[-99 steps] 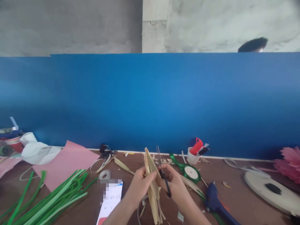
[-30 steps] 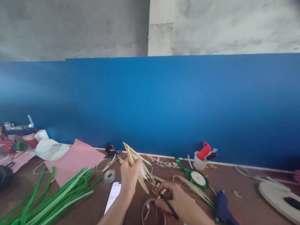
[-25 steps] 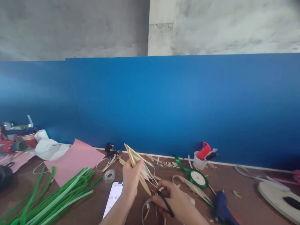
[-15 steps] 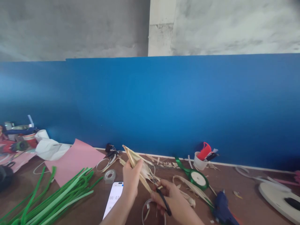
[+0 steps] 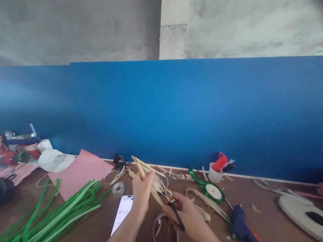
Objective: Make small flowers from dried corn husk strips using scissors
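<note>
Dry straw-coloured folded husk [image 5: 155, 185] tilted leftward now, upright earlier; black-handled metal scissors [image 5: 176, 214] swung down to its near end. Left hand [image 5: 141, 191] pinching husk between thumb and fingers. Right hand [image 5: 187, 211] gripping scissors, blades among loose strands. White-screened phone [image 5: 121, 213] just beside left wrist. Rightward of right hand: dark-blue glue gun [image 5: 238, 222], bare brown tabletop [image 5: 242, 190], white rounded disc [image 5: 294, 213]. Beyond hands, tabletop's far edge meets blue partition [image 5: 161, 111].

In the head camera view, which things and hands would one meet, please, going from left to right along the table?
Green strands → tape roll → left hand → right hand → green ribbon spool → blue glue gun → white disc.
</note>
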A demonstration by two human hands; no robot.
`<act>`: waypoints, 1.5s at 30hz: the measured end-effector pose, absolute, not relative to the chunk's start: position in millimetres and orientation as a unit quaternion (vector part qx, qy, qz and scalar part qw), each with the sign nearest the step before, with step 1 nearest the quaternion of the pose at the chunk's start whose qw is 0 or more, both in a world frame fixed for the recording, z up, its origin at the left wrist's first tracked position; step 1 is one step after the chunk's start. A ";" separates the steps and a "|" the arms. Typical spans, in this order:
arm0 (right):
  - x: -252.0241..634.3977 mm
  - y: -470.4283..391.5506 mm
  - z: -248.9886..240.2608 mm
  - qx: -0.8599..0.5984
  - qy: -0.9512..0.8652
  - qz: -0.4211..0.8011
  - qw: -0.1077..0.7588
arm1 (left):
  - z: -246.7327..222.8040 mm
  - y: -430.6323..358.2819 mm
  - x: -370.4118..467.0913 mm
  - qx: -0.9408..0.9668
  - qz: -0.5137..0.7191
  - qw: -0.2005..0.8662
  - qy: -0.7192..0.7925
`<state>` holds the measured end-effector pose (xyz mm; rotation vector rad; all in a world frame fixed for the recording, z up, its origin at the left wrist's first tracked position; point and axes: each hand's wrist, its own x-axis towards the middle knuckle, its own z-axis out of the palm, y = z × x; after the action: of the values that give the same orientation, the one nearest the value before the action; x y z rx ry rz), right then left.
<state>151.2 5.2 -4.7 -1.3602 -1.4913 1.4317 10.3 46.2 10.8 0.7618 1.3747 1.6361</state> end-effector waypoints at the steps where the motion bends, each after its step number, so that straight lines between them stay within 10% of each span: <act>1: 151.4 4.8 -4.0 -0.518 -0.576 0.546 0.321 | 11.1 45.9 10.3 0.305 0.654 0.422 0.549; 45: 155.1 8.4 -4.6 -0.508 -0.559 0.562 0.336 | 12.3 47.7 7.6 0.337 0.651 0.439 0.519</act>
<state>155.1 8.4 -4.6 -1.3257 -1.4576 1.4663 7.6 47.7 12.3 0.8374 1.2900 1.6174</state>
